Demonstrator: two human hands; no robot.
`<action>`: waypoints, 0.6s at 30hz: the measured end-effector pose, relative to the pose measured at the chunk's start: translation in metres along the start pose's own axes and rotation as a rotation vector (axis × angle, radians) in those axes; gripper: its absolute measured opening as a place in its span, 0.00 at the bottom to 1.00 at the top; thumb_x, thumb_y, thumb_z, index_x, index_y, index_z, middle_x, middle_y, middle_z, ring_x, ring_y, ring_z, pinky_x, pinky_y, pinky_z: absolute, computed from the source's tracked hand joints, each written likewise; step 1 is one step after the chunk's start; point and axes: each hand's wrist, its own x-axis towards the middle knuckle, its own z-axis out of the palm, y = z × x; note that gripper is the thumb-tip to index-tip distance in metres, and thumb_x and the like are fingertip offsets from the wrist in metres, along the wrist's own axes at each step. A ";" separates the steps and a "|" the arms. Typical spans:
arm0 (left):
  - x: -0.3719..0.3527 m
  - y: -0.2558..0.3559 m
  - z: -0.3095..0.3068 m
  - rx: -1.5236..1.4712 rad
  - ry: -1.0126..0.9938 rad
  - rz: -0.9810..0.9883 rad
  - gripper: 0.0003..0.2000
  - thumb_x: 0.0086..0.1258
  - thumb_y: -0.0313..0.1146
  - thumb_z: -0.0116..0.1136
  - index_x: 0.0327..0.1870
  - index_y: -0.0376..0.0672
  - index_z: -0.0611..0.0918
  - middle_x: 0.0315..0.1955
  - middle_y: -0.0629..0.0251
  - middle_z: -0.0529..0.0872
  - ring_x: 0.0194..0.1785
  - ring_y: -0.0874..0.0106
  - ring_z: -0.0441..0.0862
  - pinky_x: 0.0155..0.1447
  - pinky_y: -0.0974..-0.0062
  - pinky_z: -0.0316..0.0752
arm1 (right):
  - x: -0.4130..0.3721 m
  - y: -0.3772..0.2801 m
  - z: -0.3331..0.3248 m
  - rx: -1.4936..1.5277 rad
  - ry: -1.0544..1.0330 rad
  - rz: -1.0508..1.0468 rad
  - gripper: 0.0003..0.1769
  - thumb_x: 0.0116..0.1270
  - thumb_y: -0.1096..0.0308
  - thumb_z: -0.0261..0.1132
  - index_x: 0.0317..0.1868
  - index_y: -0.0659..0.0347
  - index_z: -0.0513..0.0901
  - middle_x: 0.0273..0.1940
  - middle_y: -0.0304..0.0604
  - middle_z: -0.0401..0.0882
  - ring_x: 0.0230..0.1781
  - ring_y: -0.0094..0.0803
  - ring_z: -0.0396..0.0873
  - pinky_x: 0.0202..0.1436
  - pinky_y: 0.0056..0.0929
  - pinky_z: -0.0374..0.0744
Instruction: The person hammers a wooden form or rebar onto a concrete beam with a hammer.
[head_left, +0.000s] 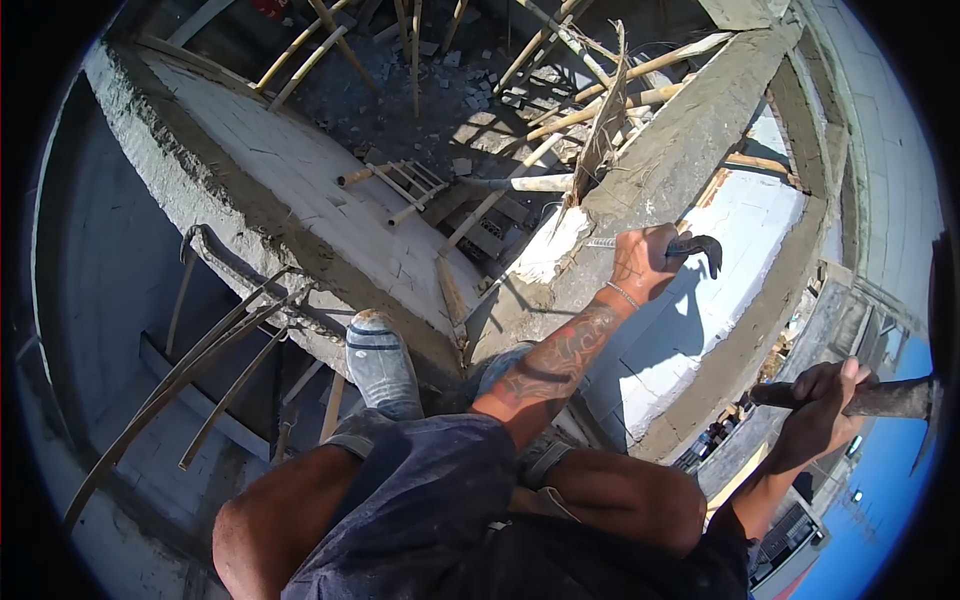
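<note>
My left hand (645,262), on a tattooed forearm, grips a short metal bar (706,250). The bar's dark hooked end points right, and its ribbed end points left toward a chipped pale patch (552,246) on the concrete beam (660,165). Farther right, my right hand (825,412) is closed around the thick handle of a hammer (895,399), raised at the right side. The dark hammer head lies partly in shadow at the frame edge. My two hands are apart.
My shoe (382,362) rests near the corner where two beams meet. Bent rebar (215,350) sticks out at the left. Bamboo poles (415,60) and a small ladder (408,190) stand below, over a rubble-strewn floor (440,90). White block wall (745,235) lies right.
</note>
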 end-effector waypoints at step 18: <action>0.026 -0.007 -0.008 -0.118 -0.048 -0.136 0.09 0.47 0.31 0.60 0.27 0.38 0.76 0.19 0.52 0.77 0.27 0.53 0.76 0.32 0.67 0.70 | 0.034 -0.020 0.003 0.662 0.122 -0.044 0.11 0.64 0.69 0.53 0.24 0.62 0.66 0.12 0.34 0.61 0.09 0.20 0.59 0.14 0.18 0.61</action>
